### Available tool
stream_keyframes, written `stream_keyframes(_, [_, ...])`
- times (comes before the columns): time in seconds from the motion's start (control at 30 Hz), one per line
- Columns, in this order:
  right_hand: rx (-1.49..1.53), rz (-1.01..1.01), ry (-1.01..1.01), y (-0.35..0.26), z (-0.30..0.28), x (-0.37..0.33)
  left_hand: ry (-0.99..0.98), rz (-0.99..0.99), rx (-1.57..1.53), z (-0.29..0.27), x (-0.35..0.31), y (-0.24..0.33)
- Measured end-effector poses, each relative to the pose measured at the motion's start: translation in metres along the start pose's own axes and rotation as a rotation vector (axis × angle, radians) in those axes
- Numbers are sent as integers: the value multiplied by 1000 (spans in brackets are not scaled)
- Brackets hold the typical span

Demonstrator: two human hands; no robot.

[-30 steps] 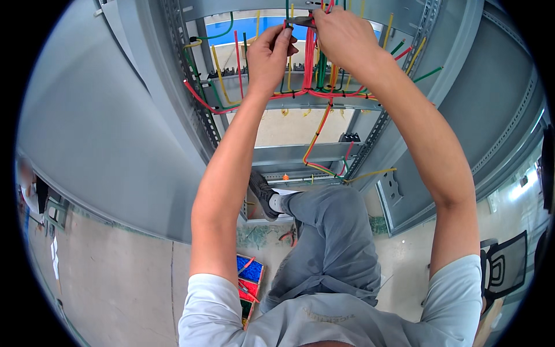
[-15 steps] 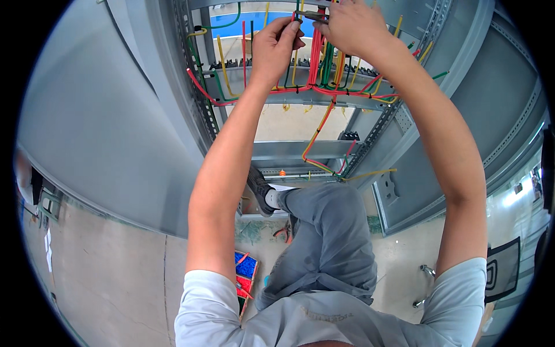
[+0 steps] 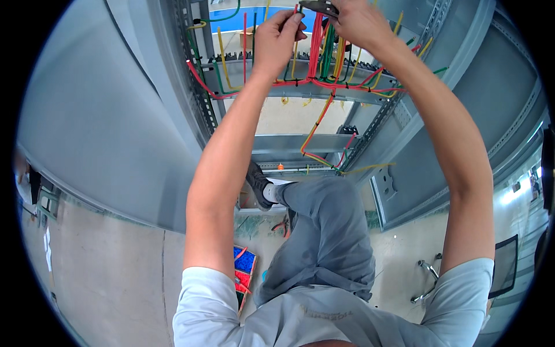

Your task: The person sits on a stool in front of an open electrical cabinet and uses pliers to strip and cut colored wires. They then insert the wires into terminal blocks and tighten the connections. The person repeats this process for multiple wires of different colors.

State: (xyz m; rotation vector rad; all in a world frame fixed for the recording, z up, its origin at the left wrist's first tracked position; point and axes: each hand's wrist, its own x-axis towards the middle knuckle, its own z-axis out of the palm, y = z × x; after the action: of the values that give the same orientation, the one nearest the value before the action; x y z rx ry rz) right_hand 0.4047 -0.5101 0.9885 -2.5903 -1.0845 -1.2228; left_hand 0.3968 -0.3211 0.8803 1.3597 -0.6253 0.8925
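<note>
At the top of the view, my left hand (image 3: 279, 41) is closed, thumb and fingers pinching upright wires (image 3: 296, 9), a red one and a dark green one. My right hand (image 3: 359, 26) is wrapped round a dark-jawed pair of pliers (image 3: 319, 7). The jaws point left and lie beside the wire tips; whether they touch cannot be made out. Part of the tool's handle is hidden in the palm. Below and between my hands rise a red wire bundle (image 3: 315, 49), a green wire bundle (image 3: 328, 53) and several yellow wires.
A grey metal cabinet frame (image 3: 277, 143) surrounds the work, with a large panel (image 3: 98, 115) at left and a door (image 3: 491, 110) at right. Loose wire ends stick out on both sides. Below lie a parts box (image 3: 245, 260) and red-handled pliers (image 3: 281, 225); a chair (image 3: 504, 266) stands right.
The pliers and my right hand have shifted slightly right. Less wire shows above my left fingertips. My left hand keeps its pinch, and the whole view has shifted a little.
</note>
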Motion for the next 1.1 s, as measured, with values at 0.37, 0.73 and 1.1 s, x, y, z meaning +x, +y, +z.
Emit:
stream_keyframes(0.37, [529,259,-19,-17,39,-98,38,-264,350,-50,-110,43])
stream_keyframes(0.73, [957,278,-88,-58,128,-122,129,-385,444,-104,-93,-56])
stream_keyframes(1.1, [1099,322,-80,-86,161,-68,160,-494,364,-117,-70,-82])
